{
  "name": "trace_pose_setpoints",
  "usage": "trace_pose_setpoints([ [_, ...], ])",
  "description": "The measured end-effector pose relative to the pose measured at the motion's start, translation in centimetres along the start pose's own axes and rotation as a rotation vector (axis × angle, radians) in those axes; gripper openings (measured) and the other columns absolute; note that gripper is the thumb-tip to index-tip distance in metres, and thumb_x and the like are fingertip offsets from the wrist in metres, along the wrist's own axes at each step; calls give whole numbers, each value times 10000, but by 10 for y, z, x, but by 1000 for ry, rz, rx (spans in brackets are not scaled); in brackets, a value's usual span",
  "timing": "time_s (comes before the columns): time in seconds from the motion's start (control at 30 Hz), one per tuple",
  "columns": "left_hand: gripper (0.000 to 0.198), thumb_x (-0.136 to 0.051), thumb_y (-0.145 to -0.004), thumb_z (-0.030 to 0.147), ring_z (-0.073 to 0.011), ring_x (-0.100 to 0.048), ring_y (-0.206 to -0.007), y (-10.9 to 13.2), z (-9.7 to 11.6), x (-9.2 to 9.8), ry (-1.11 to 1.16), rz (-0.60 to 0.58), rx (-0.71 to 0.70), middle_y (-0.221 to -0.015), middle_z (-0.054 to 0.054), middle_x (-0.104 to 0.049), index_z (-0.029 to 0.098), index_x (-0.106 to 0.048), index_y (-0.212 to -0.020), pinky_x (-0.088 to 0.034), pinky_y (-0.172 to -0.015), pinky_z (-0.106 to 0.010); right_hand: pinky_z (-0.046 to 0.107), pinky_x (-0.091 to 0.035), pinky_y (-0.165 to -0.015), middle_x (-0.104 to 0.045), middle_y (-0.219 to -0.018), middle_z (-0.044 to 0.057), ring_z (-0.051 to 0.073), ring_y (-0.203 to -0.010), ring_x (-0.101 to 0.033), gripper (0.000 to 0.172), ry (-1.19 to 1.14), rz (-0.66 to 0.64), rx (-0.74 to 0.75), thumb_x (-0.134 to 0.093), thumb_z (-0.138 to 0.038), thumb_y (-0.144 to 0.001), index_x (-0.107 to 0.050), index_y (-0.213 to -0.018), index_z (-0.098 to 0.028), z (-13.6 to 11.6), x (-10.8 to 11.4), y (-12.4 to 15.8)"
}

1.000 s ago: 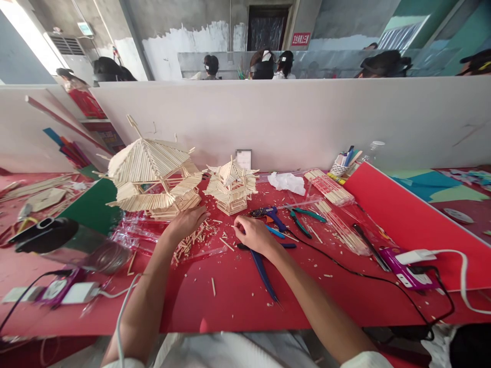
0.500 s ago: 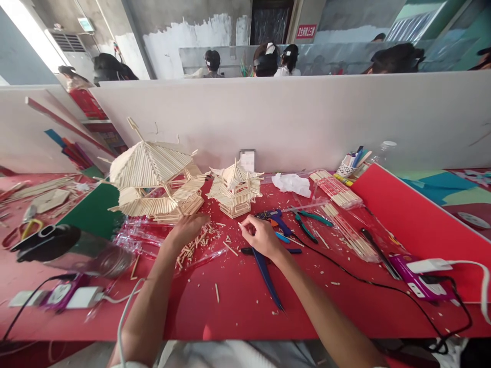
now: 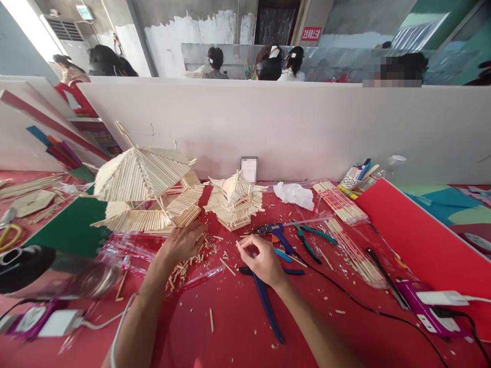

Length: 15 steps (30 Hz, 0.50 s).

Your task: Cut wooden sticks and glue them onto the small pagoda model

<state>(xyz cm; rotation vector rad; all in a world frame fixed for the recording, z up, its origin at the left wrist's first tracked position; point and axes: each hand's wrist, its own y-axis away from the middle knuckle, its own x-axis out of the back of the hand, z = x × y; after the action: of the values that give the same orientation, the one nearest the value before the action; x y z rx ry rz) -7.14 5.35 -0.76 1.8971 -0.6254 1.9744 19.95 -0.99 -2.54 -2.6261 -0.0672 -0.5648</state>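
Observation:
My left hand (image 3: 183, 244) rests palm down with fingers stretched out, at the front base of the large stick pavilion model (image 3: 134, 176) and beside a heap of cut stick pieces (image 3: 180, 273). Its fingertips are partly hidden. Between the thumb and fingers of my right hand (image 3: 263, 259) is a short pale stick piece (image 3: 238, 246). A smaller pavilion model (image 3: 235, 200) stands just behind that hand. Under its wrist lie dark blue-handled pliers (image 3: 265, 301), and a blue glue gun (image 3: 282, 237) lies just beyond.
Green-handled cutters (image 3: 309, 245), bagged sticks (image 3: 341, 202) and a crumpled white tissue (image 3: 293, 195) lie to the right. A cable crosses to a purple power strip (image 3: 425, 306). At left are a bottle (image 3: 57, 271) and yellow-handled scissors (image 3: 10, 236). A white partition (image 3: 307, 128) stands behind.
The camera view has shifted, so the table things appear lower and somewhat larger. My left hand shows flatter beside the heap. My right hand still pinches the stick piece.

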Motion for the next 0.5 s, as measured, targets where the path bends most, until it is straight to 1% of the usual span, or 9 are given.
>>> trace_pose_setpoints([
  [0.03,343,-455,-1015,285,-266,-747,-900,0,-2,-1,0,37,-15,-1251,-154,-716,187,-663,-1270,-596,-733,-362,261,-492,-601,-726,-811,19,167,-676,-662,107,-17,0,-30,-641,-250,-937,-610,-836,-235,-1,0,0],
  [0.1,307,-439,-1035,282,-219,-732,-764,0,-4,-4,20,125,-95,-1107,-131,-753,174,-691,-1174,-573,-627,-308,258,-499,-596,-722,-818,12,160,-659,-649,33,-47,-5,-63,-640,-249,-941,-662,-962,-235,-3,1,-2],
  [0.17,282,-422,-1039,213,-157,-666,-601,-1,-1,-6,71,241,-239,-847,-66,-737,169,-696,-990,-508,-516,-242,258,-512,-620,-731,-871,20,165,-712,-667,119,-64,-18,-54,-630,-233,-947,-689,-1050,-242,-7,1,-4],
  [0.2,265,-429,-1034,181,-137,-647,-574,-1,3,-6,102,304,-320,-793,-43,-719,173,-684,-962,-497,-506,-224,259,-519,-639,-734,-897,24,169,-746,-677,127,-67,-29,-46,-625,-229,-951,-698,-1053,-247,-9,1,-5],
  [0.27,202,-464,-1017,145,-115,-636,-558,-2,17,-5,150,449,-457,-796,-30,-723,170,-664,-1015,-502,-504,-209,258,-526,-662,-734,-909,25,172,-784,-685,97,-73,-39,-53,-631,-230,-955,-705,-1014,-250,-14,1,-6],
  [0.3,188,-481,-1005,130,-119,-653,-586,-3,25,-4,161,499,-508,-838,-40,-737,162,-651,-1079,-515,-513,-215,254,-527,-663,-734,-908,23,172,-790,-688,84,-81,-41,-68,-641,-228,-949,-700,-1004,-250,-16,1,-6],
  [0.37,250,-498,-982,101,-142,-687,-661,-3,41,-1,177,537,-571,-923,-72,-758,134,-615,-1201,-532,-526,-238,242,-524,-649,-734,-894,15,166,-777,-690,94,-103,-44,-110,-660,-206,-925,-683,-1007,-248,-20,-1,-6],
  [0.43,283,-485,-963,61,-142,-664,-629,-3,53,2,203,558,-614,-923,-84,-762,105,-607,-1215,-516,-508,-252,230,-515,-622,-726,-862,5,158,-744,-684,107,-130,-42,-140,-667,-179,-897,-660,-982,-244,-23,-1,-4],
  [0.5,299,-467,-964,51,-138,-625,-575,-3,59,3,221,603,-641,-909,-92,-763,74,-605,-1228,-485,-481,-264,223,-502,-593,-711,-817,-4,151,-699,-669,92,-153,-36,-171,-675,-186,-886,-640,-950,-242,-25,-1,-4],
])
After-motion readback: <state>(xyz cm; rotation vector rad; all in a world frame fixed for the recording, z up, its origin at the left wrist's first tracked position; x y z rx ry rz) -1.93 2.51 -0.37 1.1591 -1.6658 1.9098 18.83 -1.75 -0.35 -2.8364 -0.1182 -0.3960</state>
